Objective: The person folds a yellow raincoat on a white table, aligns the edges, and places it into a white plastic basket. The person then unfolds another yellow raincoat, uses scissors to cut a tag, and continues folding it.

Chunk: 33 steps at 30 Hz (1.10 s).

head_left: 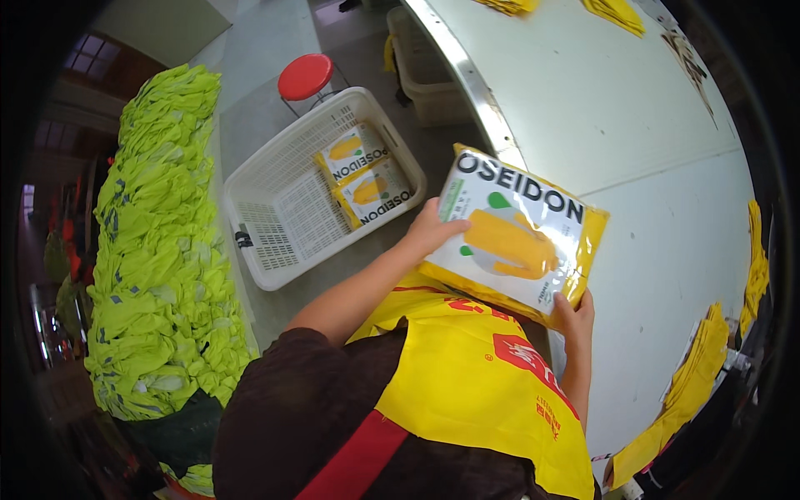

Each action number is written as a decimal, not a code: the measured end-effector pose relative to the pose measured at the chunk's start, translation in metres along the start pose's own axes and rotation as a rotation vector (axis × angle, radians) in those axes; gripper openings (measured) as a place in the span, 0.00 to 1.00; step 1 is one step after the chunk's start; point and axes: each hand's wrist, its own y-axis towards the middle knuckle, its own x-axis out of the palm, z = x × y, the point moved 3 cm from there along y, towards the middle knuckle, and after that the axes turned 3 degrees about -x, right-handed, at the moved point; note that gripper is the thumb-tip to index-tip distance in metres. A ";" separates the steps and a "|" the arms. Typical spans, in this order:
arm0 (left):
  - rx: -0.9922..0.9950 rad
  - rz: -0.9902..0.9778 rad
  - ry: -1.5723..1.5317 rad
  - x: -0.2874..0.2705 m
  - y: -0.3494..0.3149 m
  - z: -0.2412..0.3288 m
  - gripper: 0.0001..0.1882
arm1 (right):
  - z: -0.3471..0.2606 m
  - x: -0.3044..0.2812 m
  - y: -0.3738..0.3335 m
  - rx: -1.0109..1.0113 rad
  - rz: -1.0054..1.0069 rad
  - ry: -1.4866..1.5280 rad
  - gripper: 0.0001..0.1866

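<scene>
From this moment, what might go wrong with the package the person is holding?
The glossy package might slip, since the left hand holds it by one side and the right hand near a corner. It might brush the table's metal rim, though the gap is hard to judge. If dropped leftward, it could hit the basket.

Left side: long heap of lime-yellow clothes (158,250), crumpled, small grey patches showing; dark green cloth (183,429) at its near end. Far left blurred. Red round-topped stool (305,77) on thin legs, standing on grey floor (250,108). Pale bin (437,107) beside metal edging (467,71) of white table (667,233); strip of yellow cloth (389,52) at bin's left rim. Table, far end: two folded yellow pieces (617,14), cut off by frame; loose thin strands (688,71) to their right. Lower right: long yellow bundle (679,404) along table edge.
</scene>
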 end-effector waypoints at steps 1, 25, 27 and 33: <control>-0.042 -0.010 -0.102 -0.029 0.003 -0.018 0.34 | -0.013 0.032 0.001 0.002 -0.045 0.015 0.28; -0.124 1.110 0.246 -0.594 -0.027 -0.306 0.36 | -0.046 0.633 0.058 -0.999 -0.783 -0.640 0.35; -0.203 0.806 0.148 -0.557 -0.011 -0.362 0.30 | -0.037 0.610 0.045 -0.834 -0.882 -0.579 0.32; -0.357 0.000 0.475 -0.327 -0.007 -0.349 0.21 | 0.046 0.450 0.016 -0.065 -0.737 -0.651 0.25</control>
